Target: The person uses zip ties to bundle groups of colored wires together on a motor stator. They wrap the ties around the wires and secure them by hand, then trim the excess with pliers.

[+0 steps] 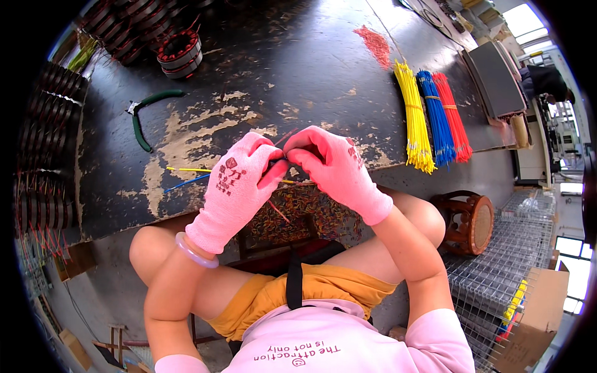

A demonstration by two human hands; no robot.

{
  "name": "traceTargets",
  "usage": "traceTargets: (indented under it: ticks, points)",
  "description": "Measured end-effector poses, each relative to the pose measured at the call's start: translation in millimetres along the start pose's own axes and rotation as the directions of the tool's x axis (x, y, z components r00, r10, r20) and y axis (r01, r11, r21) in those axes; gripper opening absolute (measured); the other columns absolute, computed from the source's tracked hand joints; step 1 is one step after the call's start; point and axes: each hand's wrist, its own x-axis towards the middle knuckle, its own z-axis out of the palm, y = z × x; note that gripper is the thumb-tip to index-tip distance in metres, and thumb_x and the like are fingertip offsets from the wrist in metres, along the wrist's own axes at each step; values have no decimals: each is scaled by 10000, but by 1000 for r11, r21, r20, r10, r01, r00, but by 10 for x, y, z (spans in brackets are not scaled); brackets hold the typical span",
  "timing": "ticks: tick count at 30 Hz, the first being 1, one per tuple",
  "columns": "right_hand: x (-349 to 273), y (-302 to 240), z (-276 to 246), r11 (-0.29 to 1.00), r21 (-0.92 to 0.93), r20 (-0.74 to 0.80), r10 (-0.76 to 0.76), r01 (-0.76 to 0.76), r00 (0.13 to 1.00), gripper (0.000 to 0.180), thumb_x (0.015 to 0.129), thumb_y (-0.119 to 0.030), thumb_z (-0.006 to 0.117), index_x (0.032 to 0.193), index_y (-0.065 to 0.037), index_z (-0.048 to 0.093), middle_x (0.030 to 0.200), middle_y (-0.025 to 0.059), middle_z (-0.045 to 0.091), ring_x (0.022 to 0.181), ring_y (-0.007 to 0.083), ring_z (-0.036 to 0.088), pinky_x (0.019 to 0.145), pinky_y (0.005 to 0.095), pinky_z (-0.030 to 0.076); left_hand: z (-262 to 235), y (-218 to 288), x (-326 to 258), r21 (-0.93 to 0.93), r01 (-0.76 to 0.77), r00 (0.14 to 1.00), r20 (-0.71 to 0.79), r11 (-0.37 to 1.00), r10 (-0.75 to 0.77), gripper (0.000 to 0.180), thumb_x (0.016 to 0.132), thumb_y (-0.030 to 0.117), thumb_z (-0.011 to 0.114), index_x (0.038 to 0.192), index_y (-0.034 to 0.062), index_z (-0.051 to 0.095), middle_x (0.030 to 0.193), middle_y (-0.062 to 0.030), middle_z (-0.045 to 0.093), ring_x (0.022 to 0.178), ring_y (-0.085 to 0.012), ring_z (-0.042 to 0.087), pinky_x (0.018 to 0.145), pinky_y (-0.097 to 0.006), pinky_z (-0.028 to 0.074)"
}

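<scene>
My left hand (pixel 239 168) and my right hand (pixel 329 165), both in pink gloves, meet above the table's near edge. Thumbs and fingers are pinched together at the same spot, on thin wires whose joining point the gloves mostly hide. A thin red wire (pixel 278 212) hangs below the fingers, and a reddish strand sticks up between the hands. From behind my left hand a yellow wire (pixel 189 169) and a blue wire (pixel 186 182) reach out to the left, over the worn tabletop (pixel 261 81).
Green-handled cutters (pixel 140 130) lie open at the left. Beyond them stands a wound motor stator (pixel 180 56), with stacked ones behind. Yellow (pixel 411 118), blue (pixel 436 118) and red wire bundles (pixel 452 115) lie at right, near red scraps (pixel 375 46). Wire clippings (pixel 317 208) fill a container below the edge.
</scene>
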Motion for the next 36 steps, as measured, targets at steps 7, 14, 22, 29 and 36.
traceTargets:
  ticks: [7, 14, 22, 29, 36]
  points:
    - [46, 236, -48, 991, 102, 2, 89, -89, 996, 248, 921, -186, 736, 1088, -11, 682, 937, 44, 724, 828, 110, 667, 734, 298, 545, 119, -43, -26, -5, -57, 998, -29, 998, 57, 144, 830, 68, 745, 962, 48, 692, 992, -92, 671, 905, -307, 665, 760, -389, 544]
    - [-71, 392, -1, 483, -748, 98, -598, 455, 796, 364, 833, -234, 770, 1162, -115, 671, 1113, 44, 696, 924, 253, 691, 791, 392, 558, 119, -74, -44, -25, -25, 1000, -9, 999, 25, 140, 836, 53, 725, 971, 46, 687, 1006, -94, 679, 918, -312, 660, 782, -396, 535]
    - [59, 259, -100, 918, 125, 342, 317, -377, 885, 162, 949, -201, 653, 1034, -70, 698, 921, 22, 708, 770, 94, 636, 678, 259, 499, 113, -69, -37, 84, -54, 998, 30, 995, 51, 134, 859, 99, 718, 987, 79, 683, 1038, -54, 706, 905, -300, 652, 791, -400, 538]
    - [-52, 181, -151, 709, -597, 114, -389, 376, 914, 252, 831, -185, 795, 1049, -100, 702, 978, 55, 690, 752, 201, 665, 704, 330, 541, 91, -70, -39, 9, -30, 999, 43, 1000, 29, 153, 857, 47, 688, 1007, 64, 665, 1113, -55, 741, 876, -298, 651, 807, -384, 518]
    - [111, 376, -51, 860, 310, 267, 331, -406, 905, 201, 944, -273, 723, 985, -80, 681, 824, 48, 687, 688, 204, 651, 625, 337, 508, 107, -54, -45, 51, -69, 997, 33, 996, 67, 143, 857, 118, 718, 994, 89, 691, 1097, -36, 732, 896, -288, 651, 795, -403, 547]
